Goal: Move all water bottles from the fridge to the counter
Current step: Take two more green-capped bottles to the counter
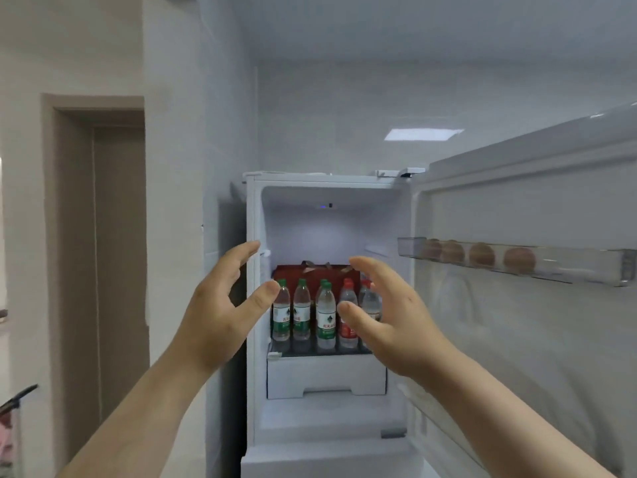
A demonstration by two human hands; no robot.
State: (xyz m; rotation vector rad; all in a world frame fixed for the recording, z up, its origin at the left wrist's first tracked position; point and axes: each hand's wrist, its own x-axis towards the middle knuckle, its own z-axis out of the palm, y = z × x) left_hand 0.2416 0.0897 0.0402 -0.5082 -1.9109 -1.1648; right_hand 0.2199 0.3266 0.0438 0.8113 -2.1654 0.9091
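Water bottles [325, 313] standing upright on shelf [320, 353] inside open fridge [255, 208], green caps left, red caps right, red bag [320, 272] sitting behind. Left hand [220, 305] and right hand [386, 315] hovering in front, fingers spread, gripping nothing. Eggs [481, 254] sitting in door rack [565, 267].

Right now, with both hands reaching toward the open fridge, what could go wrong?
1. The bottles stand packed close on the shelf; pulling one out may topple its neighbours.
2. The left hand and right hand are both open, holding nothing; taking two bottles at once risks a weak grip and a drop.
3. Eggs sit in the tray of the open door, beside the right arm; a bump could jar them.
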